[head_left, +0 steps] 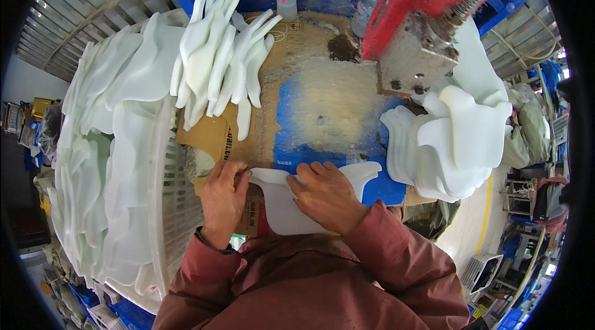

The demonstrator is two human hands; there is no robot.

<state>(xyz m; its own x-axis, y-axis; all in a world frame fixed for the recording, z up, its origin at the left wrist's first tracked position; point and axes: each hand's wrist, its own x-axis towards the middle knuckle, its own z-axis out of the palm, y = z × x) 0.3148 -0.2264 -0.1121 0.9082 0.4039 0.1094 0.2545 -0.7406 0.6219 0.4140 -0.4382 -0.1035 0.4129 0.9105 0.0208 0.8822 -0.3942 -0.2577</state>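
Observation:
A white, curved, sheet-like piece (282, 209) with a flared upper edge lies at the front of the work surface, close to my body. My left hand (223, 200) pinches it at its left corner, fingers closed together. Across its upper edge, my right hand (328, 197) has its fingers bent over the piece, gripping it right of the middle. The piece's right tip sticks out past my right hand. Part of its middle is hidden under that hand.
A red machine (400, 4) with a metal block overhangs the back right. Similar white pieces are stacked (455, 138) at right, heaped (223, 51) at back left, and fill a slatted white crate (162, 206) at left. A red-tipped bottle (286, 3) stands behind the worn blue-and-cardboard surface (328, 107).

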